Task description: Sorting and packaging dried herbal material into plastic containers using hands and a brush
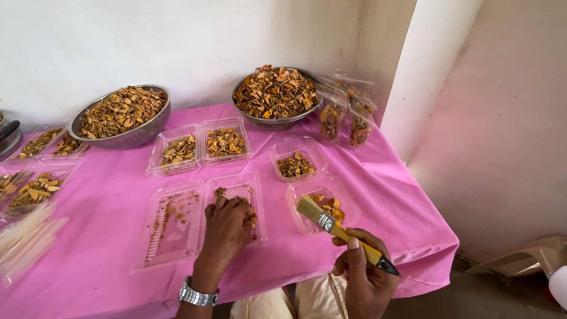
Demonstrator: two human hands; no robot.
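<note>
Now the left hand (226,227) presses bent fingers onto flakes in an open clamshell (177,227) near the table's (106,236) front edge; the right hand (363,269) pinches a brush (339,227) over a tray (322,204) by the front right corner.

A table covered with a pink cloth (106,212) stands against a white wall. At its twelve o'clock edge sit two steel bowls of dried orange-brown pieces, one (124,134) toward ten o'clock and one (277,121) toward one o'clock, with small filled clear bags (345,115) beside the latter. Open clear plastic clamshell trays lie across the cloth: a nearly empty one (177,227) at six o'clock, part-filled ones (201,145) at the centre, (310,177) at three o'clock and (29,183) at nine o'clock.
</note>
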